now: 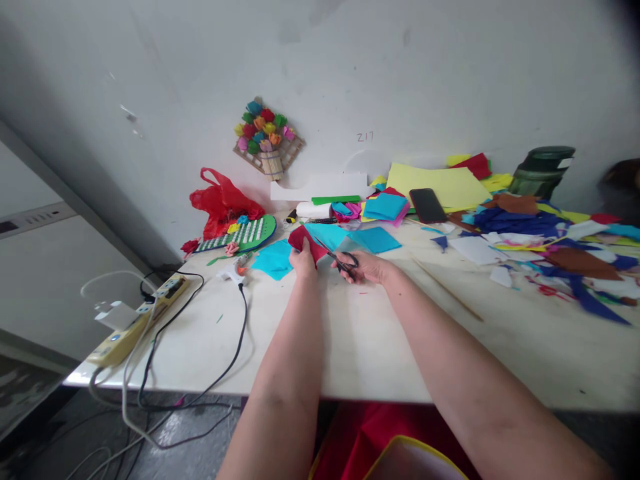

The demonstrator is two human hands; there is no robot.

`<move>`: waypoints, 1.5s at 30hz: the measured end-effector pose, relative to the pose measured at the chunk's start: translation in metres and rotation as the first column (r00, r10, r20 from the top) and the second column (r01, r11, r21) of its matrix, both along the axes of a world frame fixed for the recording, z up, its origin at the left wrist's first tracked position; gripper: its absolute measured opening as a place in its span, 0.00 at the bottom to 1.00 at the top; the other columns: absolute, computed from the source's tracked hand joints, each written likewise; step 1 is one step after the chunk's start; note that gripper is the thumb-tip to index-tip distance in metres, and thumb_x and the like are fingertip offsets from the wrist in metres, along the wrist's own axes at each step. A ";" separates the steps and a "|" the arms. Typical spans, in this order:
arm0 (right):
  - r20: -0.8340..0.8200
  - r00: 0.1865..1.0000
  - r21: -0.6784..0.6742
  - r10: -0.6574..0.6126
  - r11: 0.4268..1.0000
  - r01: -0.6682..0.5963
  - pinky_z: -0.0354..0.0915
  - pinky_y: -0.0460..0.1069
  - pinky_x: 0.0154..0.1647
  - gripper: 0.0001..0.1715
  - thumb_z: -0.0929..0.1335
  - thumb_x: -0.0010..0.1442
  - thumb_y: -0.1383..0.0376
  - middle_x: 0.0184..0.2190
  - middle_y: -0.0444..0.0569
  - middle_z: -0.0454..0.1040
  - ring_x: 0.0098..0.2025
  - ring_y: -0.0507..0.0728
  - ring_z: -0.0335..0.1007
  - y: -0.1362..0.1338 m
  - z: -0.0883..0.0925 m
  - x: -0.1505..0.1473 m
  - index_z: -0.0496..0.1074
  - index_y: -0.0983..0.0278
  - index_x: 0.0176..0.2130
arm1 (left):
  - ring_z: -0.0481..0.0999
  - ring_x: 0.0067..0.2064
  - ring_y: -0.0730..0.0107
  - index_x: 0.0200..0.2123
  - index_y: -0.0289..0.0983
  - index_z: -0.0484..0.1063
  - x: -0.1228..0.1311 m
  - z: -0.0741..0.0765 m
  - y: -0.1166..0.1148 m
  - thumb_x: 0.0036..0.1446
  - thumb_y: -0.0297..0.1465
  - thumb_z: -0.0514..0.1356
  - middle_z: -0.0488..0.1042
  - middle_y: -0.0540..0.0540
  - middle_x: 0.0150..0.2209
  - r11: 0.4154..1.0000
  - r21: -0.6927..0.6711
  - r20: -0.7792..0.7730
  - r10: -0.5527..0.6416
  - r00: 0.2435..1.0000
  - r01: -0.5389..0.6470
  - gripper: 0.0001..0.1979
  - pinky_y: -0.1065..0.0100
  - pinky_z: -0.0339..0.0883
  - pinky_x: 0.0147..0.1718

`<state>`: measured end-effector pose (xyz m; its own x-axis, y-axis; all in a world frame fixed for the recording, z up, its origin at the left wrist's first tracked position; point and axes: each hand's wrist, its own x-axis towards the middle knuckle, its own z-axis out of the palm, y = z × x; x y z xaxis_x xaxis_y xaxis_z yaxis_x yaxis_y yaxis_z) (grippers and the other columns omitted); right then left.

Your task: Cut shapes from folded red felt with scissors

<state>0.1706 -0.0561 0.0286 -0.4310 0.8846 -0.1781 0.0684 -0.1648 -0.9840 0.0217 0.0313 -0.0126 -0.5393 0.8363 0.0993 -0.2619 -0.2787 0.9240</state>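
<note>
Over the desk (360, 347), the left hand (303, 261) pinches red paper (301, 236) and the right hand (371, 268) curls closed round scissors (339, 259); pale desktop runs between the wrists to the near edge, scraps (523, 221) crowding the right.

Left forearm (287, 353): held bare, stretched forward and slanted slightly inward.
Left hand (303, 261): closed in a pinch, the thumb (306, 246) raised.
Right forearm (450, 337): extended bare, diagonally inward.
Right hand (369, 266): curled into a grip, held near the left.
</note>
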 end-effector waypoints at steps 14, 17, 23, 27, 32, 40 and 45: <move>-0.025 0.999 0.011 0.025 1.000 -0.025 0.48 0.40 0.09 0.24 0.63 0.57 0.49 0.19 0.42 0.65 0.15 0.46 0.60 0.003 -0.004 0.001 0.67 0.68 0.36 | 0.74 0.36 0.66 0.32 0.33 0.70 -0.001 -0.001 0.000 0.47 0.41 0.60 0.74 0.43 0.31 0.998 -0.030 -0.079 0.046 0.996 -0.049 0.16 0.67 0.66 0.34; -0.026 0.999 0.009 0.032 0.999 -0.032 0.49 0.40 0.09 0.24 0.64 0.56 0.48 0.19 0.42 0.65 0.15 0.46 0.60 0.004 -0.005 0.001 0.67 0.68 0.36 | 0.74 0.36 0.66 0.32 0.33 0.70 -0.001 -0.001 0.000 0.48 0.41 0.60 0.74 0.43 0.31 0.998 -0.028 -0.081 0.046 0.996 -0.049 0.16 0.67 0.66 0.35; -0.027 0.999 0.023 0.042 0.999 -0.041 0.49 0.41 0.09 0.25 0.64 0.56 0.48 0.19 0.42 0.65 0.16 0.46 0.60 0.006 -0.007 0.002 0.67 0.68 0.37 | 0.74 0.35 0.67 0.32 0.34 0.69 -0.002 0.000 0.001 0.47 0.42 0.60 0.74 0.44 0.31 0.999 -0.022 -0.077 0.042 0.996 -0.044 0.16 0.67 0.66 0.34; -0.028 0.999 0.023 0.038 0.999 -0.037 0.49 0.41 0.09 0.25 0.64 0.56 0.48 0.19 0.42 0.65 0.15 0.46 0.60 0.005 -0.006 0.002 0.67 0.69 0.36 | 0.74 0.35 0.67 0.32 0.33 0.69 -0.002 0.000 0.000 0.46 0.42 0.60 0.74 0.44 0.31 0.999 -0.030 -0.070 0.040 0.997 -0.042 0.17 0.68 0.66 0.34; -0.027 0.999 0.031 0.039 0.999 -0.038 0.49 0.41 0.09 0.25 0.65 0.55 0.48 0.19 0.42 0.65 0.16 0.46 0.60 0.004 -0.006 0.001 0.67 0.68 0.36 | 0.74 0.33 0.69 0.32 0.33 0.69 -0.001 0.002 -0.001 0.47 0.40 0.60 0.74 0.44 0.31 0.999 -0.020 -0.023 0.026 0.999 -0.027 0.15 0.69 0.66 0.31; -0.034 0.998 0.022 0.044 0.999 -0.043 0.50 0.40 0.09 0.25 0.64 0.55 0.48 0.20 0.42 0.66 0.16 0.47 0.61 0.005 -0.008 0.001 0.67 0.68 0.35 | 0.74 0.33 0.69 0.32 0.34 0.69 -0.002 0.001 -0.001 0.47 0.39 0.60 0.74 0.44 0.31 1.000 -0.011 -0.005 0.004 1.000 -0.004 0.14 0.69 0.66 0.31; -0.034 0.999 0.020 0.038 0.999 -0.037 0.51 0.41 0.09 0.25 0.65 0.55 0.48 0.19 0.43 0.66 0.16 0.47 0.61 0.004 -0.006 0.001 0.67 0.68 0.36 | 0.74 0.33 0.69 0.31 0.33 0.69 -0.001 0.000 0.000 0.46 0.39 0.61 0.74 0.44 0.31 1.000 -0.005 0.001 0.011 1.000 -0.011 0.14 0.68 0.67 0.32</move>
<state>0.1718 -0.0526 0.0222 -0.4694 0.8709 -0.1456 0.0398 -0.1439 -0.9888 0.0204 0.0308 -0.0130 -0.5483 0.8310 0.0945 -0.2601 -0.2769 0.9250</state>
